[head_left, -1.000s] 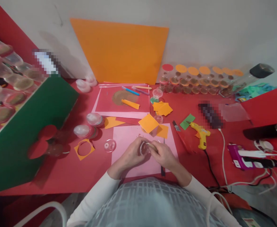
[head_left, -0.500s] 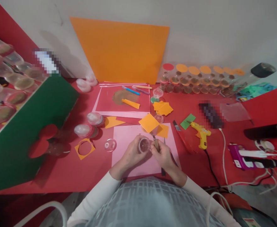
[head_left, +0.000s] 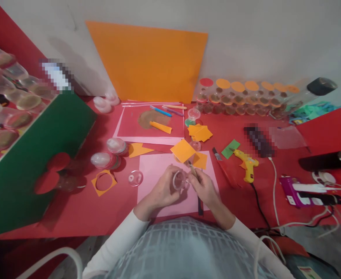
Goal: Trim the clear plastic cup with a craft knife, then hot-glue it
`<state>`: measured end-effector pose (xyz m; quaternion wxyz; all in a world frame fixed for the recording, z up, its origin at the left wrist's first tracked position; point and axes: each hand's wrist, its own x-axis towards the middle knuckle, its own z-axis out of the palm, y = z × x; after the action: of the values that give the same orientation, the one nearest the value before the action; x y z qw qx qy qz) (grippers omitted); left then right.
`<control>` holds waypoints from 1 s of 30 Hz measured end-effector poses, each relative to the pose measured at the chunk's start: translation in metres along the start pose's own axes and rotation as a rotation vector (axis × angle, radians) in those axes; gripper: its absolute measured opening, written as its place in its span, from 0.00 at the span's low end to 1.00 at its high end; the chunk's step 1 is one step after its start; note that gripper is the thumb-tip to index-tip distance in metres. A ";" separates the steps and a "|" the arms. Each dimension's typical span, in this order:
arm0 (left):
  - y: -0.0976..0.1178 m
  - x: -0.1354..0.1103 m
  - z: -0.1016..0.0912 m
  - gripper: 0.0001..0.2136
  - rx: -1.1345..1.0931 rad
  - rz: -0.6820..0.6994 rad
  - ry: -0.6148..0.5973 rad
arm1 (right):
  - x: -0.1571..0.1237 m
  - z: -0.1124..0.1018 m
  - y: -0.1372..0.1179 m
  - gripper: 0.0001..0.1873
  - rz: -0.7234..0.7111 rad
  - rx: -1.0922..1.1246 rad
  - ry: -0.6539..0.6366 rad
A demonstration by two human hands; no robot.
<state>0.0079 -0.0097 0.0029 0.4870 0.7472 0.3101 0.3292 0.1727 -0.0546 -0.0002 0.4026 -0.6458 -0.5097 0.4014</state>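
My left hand [head_left: 161,190] is closed round a small clear plastic cup [head_left: 179,180], held above a pink paper sheet [head_left: 155,166]. My right hand [head_left: 204,187] grips a thin tool [head_left: 192,169] whose tip points up and away, right beside the cup. Both hands meet over the middle of the pink sheet. Orange paper squares [head_left: 183,150] lie just beyond the hands. A black-handled tool [head_left: 200,205] lies on the sheet under my right wrist.
A clear lid [head_left: 135,178] and an orange cut-out frame [head_left: 103,183] lie to the left. Yellow glue gun [head_left: 247,162], a cutter [head_left: 217,154] and cables sit to the right. Rows of filled cups [head_left: 240,101] line the back wall under a big orange sheet [head_left: 150,62]. A green board [head_left: 33,155] stands left.
The cup was turned in my left hand and now sits tilted on its side. My right hand's tool swung from lying across the cup to pointing up beside it.
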 end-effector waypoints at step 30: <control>-0.023 -0.004 0.020 0.11 0.156 0.206 0.141 | -0.002 0.010 0.003 0.13 0.059 0.080 0.029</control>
<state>0.0180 -0.0155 -0.0250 0.3680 0.7856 0.2900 0.4041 0.1643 -0.0564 -0.0063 0.4235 -0.6497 -0.4682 0.4235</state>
